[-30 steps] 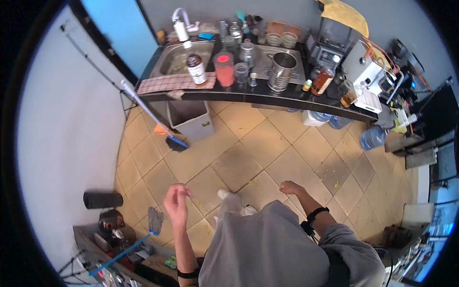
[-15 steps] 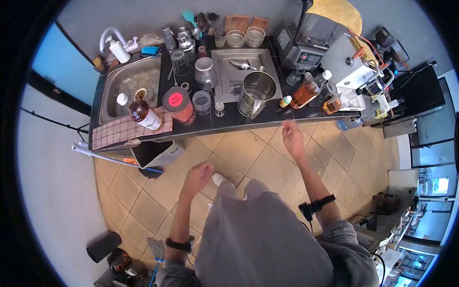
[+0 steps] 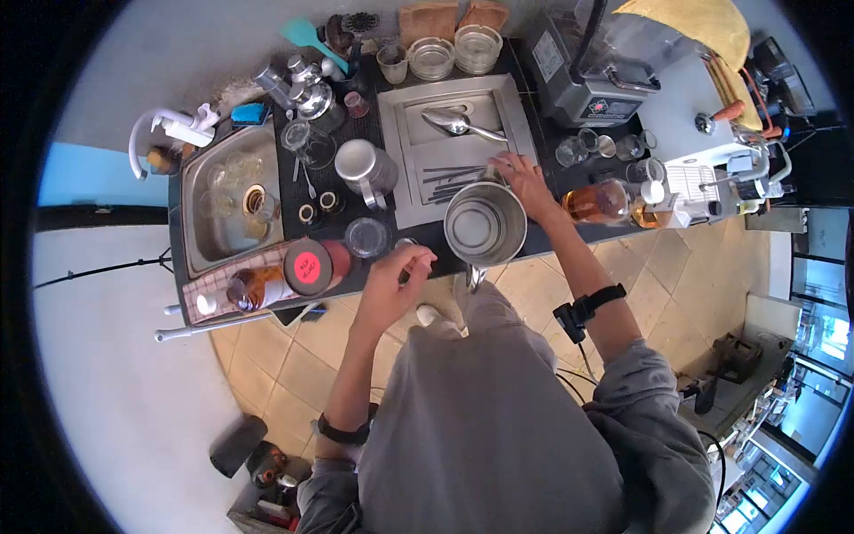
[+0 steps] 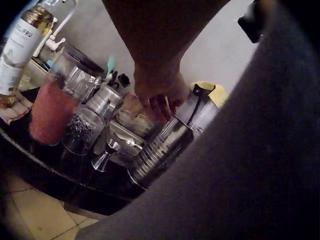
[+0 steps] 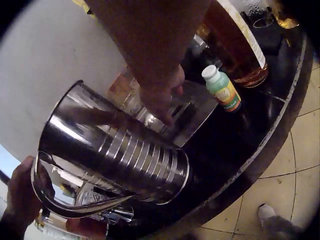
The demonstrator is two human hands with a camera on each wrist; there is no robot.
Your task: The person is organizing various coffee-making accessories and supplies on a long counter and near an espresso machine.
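Observation:
Near the counter's front edge stands a tall stainless steel pitcher (image 3: 485, 222), its handle toward me. My right hand (image 3: 527, 185) reaches past the pitcher's right side, fingertips low over the recessed metal tray (image 3: 390, 142). The right wrist view shows that hand (image 5: 162, 100) beyond the pitcher (image 5: 120, 145), fingers bent downward and holding nothing visible. On the tray lie a metal scoop (image 3: 458, 122) and several dark sticks (image 3: 440, 189). My left hand (image 3: 391, 285) hovers at the counter edge, fingers loosely curled. It partly hides a jigger, which the left wrist view shows upright (image 4: 106, 155).
To the left are a red-labelled jar (image 3: 311, 267), a glass (image 3: 366, 238), a metal mug (image 3: 365, 169) and the sink (image 3: 200, 178). Amber bottles (image 3: 600, 200) and a blender (image 3: 592, 89) stand on the right. Glass dishes (image 3: 478, 49) sit at the back.
I have come closer to the counter. My right hand has moved forward from over the floor to beside the pitcher, above the tray. My left hand has come up to the counter's edge.

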